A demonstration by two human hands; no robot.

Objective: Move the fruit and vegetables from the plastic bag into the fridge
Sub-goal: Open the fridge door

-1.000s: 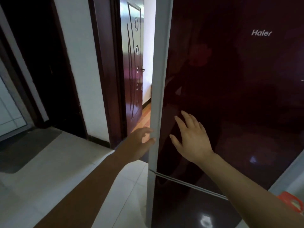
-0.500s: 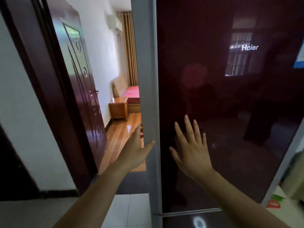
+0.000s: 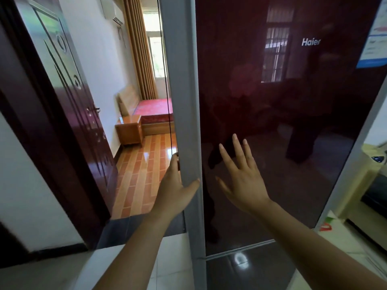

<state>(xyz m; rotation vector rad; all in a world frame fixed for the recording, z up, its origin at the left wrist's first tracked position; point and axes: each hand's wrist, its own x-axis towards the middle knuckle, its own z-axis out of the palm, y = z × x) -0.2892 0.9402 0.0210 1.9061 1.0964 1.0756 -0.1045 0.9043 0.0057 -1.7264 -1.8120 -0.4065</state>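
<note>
The fridge's upper door [image 3: 293, 122] is glossy dark red with a grey side edge [image 3: 184, 101] and fills the right half of the head view. My left hand [image 3: 173, 189] grips that grey edge, thumb on the front and fingers tucked behind it. My right hand [image 3: 243, 181] lies against the door's front with straight, spread fingers. The fridge's lower door [image 3: 251, 273] shows beneath. No plastic bag, fruit or vegetables are visible.
A dark wooden room door [image 3: 69, 101] stands open on the left. Past it lie a bedroom's orange floor [image 3: 142, 168] and a nightstand [image 3: 128, 130]. A blue-white label [image 3: 374, 38] is at the fridge's top right. A small red and green item [image 3: 325, 227] lies low on the right.
The view has swung up and left, bringing the bedroom into sight. My left hand's fingers have gone round behind the grey edge. My right hand stays on the door front.
</note>
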